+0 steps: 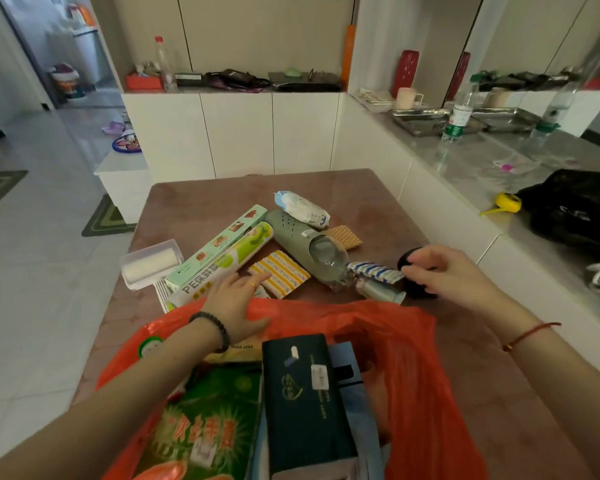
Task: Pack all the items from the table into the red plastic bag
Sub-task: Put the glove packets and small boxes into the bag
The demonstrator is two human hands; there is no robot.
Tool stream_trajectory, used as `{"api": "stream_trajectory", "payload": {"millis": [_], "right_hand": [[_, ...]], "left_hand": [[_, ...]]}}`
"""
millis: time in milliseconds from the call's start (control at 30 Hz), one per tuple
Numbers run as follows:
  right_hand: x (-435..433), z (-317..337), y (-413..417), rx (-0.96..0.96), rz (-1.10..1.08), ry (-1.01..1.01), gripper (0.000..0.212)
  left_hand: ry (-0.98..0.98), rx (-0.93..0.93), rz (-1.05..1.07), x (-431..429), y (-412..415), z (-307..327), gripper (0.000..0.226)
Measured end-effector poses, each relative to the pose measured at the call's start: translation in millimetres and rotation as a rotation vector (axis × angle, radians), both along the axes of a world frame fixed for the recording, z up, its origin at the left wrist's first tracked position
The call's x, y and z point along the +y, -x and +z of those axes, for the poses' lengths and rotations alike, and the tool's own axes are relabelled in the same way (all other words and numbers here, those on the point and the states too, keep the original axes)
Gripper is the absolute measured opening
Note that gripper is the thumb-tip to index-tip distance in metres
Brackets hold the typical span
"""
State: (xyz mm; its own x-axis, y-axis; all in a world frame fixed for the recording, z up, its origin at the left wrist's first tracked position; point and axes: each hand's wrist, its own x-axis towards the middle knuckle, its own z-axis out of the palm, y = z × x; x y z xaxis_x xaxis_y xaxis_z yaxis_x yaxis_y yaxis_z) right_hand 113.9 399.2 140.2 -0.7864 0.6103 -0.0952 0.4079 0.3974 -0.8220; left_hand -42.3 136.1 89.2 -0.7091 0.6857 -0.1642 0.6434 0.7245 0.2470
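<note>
Reddish-brown desk carried an open red plastic bag nearest, part-filled. Left hand pressed straight fingers on its far rim. Right hand curled fingers round a black round object. Beyond lay a grey-green slipper. The slack rim could fold shut, sending the object outside.

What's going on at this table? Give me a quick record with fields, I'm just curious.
Setting: brown table in a home room
Bag: red plastic bag, open, at the table's near edge
Inside the bag: dark green box, green packet
Hands: left hand rests on the bag's far rim, fingers straight; right hand curls round a black round thing
Not yet packed: cling film box, striped cloth, white wipes pack, lint roller, and more
</note>
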Motion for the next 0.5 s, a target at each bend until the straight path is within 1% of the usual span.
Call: {"api": "stream_trajectory", "payload": {"millis": [33, 100, 133, 200, 233, 267, 300, 367, 400, 433, 467, 500], "right_hand": [[6, -6, 11, -0.047, 0.032, -0.120, 0.032], [16, -24, 32, -0.207, 0.137, -0.298, 0.054], [22, -36, 43, -0.287, 0.187, -0.348, 0.064], [34, -59, 60, -0.409, 0.274, -0.437, 0.075], [39, -71, 68, -0.450, 0.308, -0.475, 0.076], [45, -82, 75, -0.491, 0.338, -0.515, 0.071], [52, -91, 81, -0.534, 0.373, -0.586, 0.062], [60, -91, 88, -0.584, 0.407, -0.777, 0.036], [64, -86, 90, -0.539, 0.376, -0.856, 0.024], [68, -78, 93, -0.436, 0.305, -0.890, 0.018], [71, -68, 95, -0.283, 0.212, -0.882, 0.019], [72, -59, 96, -0.092, 0.133, -0.864, 0.023]], "left_hand": [[0.076, 0.019, -0.029, 4, 4, 1, 0.067], [0.141, 0.022, -0.080, 13, 10, 3, 0.043], [0.131, 0.006, -0.089, 18, 12, 3, 0.032], [0.020, -0.054, -0.061, 26, 16, 4, 0.017], [-0.068, -0.103, -0.029, 30, 18, 6, 0.012], [-0.154, -0.158, 0.003, 34, 21, 8, 0.011], [-0.231, -0.213, 0.028, 39, 23, 11, 0.014], [-0.378, -0.333, 0.068, 53, 27, 16, 0.019], [-0.444, -0.397, 0.103, 62, 30, 18, 0.020], [-0.514, -0.485, 0.164, 72, 32, 21, 0.022], [-0.591, -0.634, 0.261, 83, 33, 24, 0.027], [-0.674, -0.840, 0.375, 95, 35, 26, 0.034]]}}
